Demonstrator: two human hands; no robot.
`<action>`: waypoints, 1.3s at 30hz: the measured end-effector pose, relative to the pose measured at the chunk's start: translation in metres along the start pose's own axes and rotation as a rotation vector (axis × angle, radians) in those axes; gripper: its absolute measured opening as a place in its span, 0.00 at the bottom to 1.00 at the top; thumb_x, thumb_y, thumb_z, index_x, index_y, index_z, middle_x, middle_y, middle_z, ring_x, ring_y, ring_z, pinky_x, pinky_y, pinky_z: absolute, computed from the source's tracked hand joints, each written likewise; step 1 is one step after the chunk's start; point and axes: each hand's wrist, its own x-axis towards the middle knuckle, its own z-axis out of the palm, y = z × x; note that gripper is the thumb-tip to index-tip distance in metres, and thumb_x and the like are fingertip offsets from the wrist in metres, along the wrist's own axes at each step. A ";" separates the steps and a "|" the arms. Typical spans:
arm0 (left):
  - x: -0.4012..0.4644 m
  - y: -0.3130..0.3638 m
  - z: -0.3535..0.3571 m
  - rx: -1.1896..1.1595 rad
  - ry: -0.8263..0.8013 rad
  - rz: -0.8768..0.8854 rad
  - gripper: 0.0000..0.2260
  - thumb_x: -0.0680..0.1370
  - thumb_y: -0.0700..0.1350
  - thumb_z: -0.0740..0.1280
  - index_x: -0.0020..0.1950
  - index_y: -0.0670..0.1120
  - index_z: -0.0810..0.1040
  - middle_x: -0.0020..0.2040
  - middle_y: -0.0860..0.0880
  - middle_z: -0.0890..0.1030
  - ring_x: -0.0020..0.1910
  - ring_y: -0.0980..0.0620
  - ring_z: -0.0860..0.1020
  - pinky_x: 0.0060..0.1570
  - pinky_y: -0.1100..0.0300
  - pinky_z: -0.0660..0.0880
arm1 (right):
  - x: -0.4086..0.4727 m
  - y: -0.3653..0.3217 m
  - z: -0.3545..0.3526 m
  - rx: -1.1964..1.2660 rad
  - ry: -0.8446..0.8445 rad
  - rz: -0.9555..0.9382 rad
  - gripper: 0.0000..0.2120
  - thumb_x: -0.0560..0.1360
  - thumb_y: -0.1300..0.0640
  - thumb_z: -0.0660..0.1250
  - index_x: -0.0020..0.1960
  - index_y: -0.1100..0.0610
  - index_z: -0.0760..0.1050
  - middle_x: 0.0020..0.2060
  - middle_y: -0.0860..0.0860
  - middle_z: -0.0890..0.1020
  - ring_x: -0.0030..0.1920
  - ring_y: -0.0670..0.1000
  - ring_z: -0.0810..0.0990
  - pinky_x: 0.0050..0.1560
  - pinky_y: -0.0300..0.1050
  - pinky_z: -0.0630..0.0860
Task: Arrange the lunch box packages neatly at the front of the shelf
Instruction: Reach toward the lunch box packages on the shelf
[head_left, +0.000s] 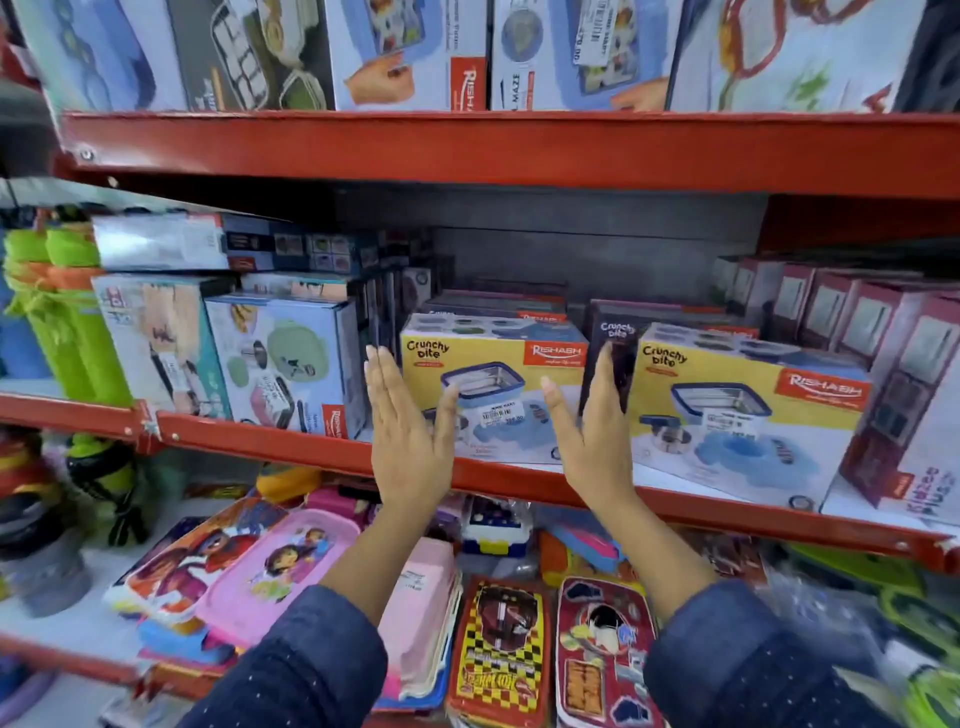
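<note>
Lunch box package, yellow glossy cardboard, rectangular, sits at the front edge of the red metal shelf, roughly square to it. Left hand and right hand flank it, palms facing in, fingers straight and spread, gripping nothing; contact with the box sides is hard to judge. Second matching package just beside it looks angled, probably still to straighten. More boxes stacked behind.
</note>
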 end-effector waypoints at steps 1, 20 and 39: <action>0.002 0.001 -0.002 -0.028 -0.029 -0.082 0.40 0.76 0.65 0.53 0.79 0.46 0.42 0.81 0.47 0.49 0.79 0.49 0.51 0.67 0.57 0.65 | 0.004 0.000 0.003 0.030 -0.008 0.045 0.39 0.78 0.41 0.59 0.80 0.57 0.45 0.78 0.50 0.58 0.75 0.44 0.57 0.62 0.22 0.54; 0.022 0.042 -0.035 -0.319 -0.088 -0.060 0.23 0.74 0.70 0.57 0.57 0.56 0.78 0.46 0.46 0.84 0.44 0.48 0.81 0.47 0.45 0.80 | 0.007 -0.030 -0.062 0.053 0.288 0.054 0.23 0.71 0.36 0.69 0.60 0.49 0.78 0.48 0.43 0.85 0.48 0.45 0.83 0.48 0.51 0.81; 0.037 0.018 -0.094 -0.779 -0.714 -0.150 0.34 0.66 0.56 0.78 0.69 0.50 0.71 0.67 0.51 0.78 0.67 0.51 0.76 0.68 0.52 0.70 | 0.015 -0.044 -0.096 0.633 -0.007 0.344 0.10 0.74 0.53 0.71 0.55 0.54 0.80 0.40 0.45 0.85 0.40 0.43 0.83 0.36 0.36 0.77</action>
